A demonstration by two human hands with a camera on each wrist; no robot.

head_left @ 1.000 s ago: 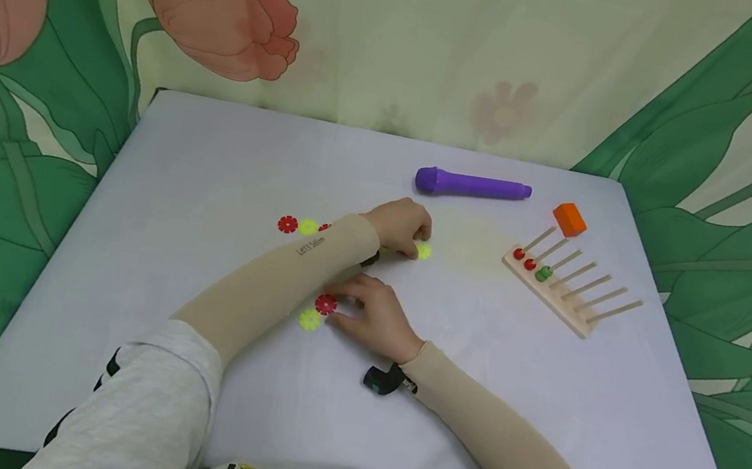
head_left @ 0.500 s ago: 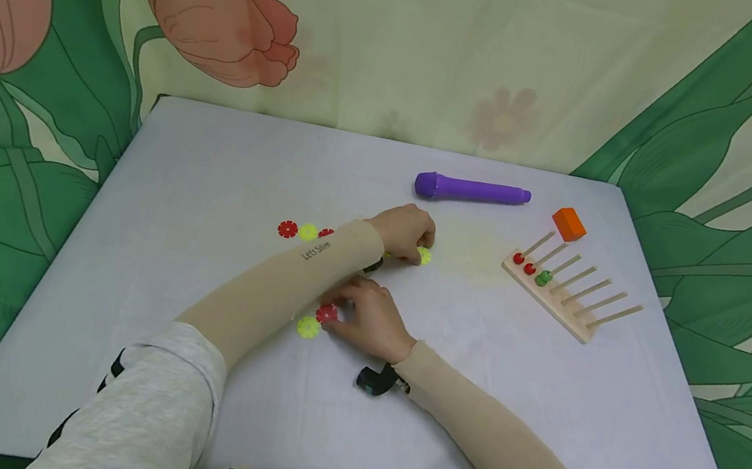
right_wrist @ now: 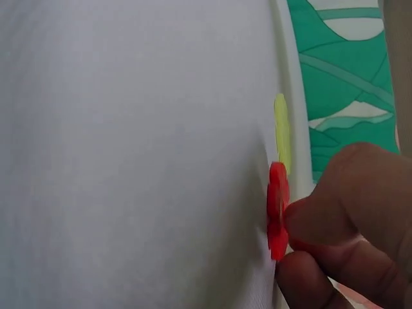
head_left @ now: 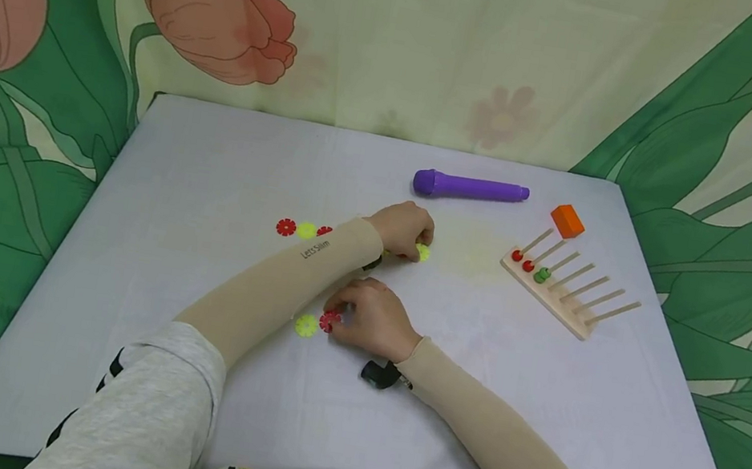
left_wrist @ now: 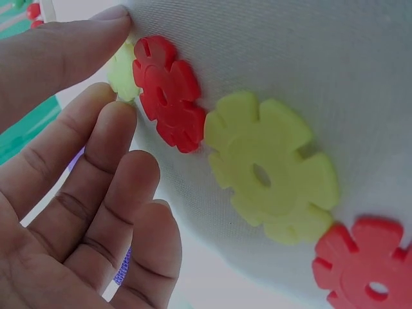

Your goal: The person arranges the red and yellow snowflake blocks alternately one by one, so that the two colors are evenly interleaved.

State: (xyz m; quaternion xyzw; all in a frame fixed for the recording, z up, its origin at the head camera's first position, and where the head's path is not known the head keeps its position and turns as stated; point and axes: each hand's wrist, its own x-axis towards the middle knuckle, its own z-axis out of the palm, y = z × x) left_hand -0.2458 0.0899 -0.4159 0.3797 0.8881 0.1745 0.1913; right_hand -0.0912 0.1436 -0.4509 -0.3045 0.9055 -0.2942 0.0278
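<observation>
My left hand (head_left: 400, 228) reaches across the table, its thumb and fingertips around the edges of a yellow-green flower-shaped disc (left_wrist: 121, 74) at the right end of a row. Beside that one lie a red notched disc (left_wrist: 168, 93), another yellow disc (left_wrist: 270, 167) and a red one (left_wrist: 370, 267) in line. The left forearm hides the row's middle in the head view. Nearer the body, my right hand (head_left: 374, 319) pinches a separate red flower disc (right_wrist: 277, 209) between thumb and fingers, tilted at the tabletop. Just left of it lies a loose yellow disc (head_left: 306, 326).
The row's left end shows a red disc (head_left: 285, 227) and a yellow disc (head_left: 306, 230). A purple toy microphone (head_left: 470, 189) lies behind the hands. At right stand an orange block (head_left: 568, 221) and a wooden peg board (head_left: 549, 293) bearing red and green beads.
My right fingers have closed on the red disc and drawn it slightly right and toward the body, tilting it. The left hand stays almost in place at the row's end.
</observation>
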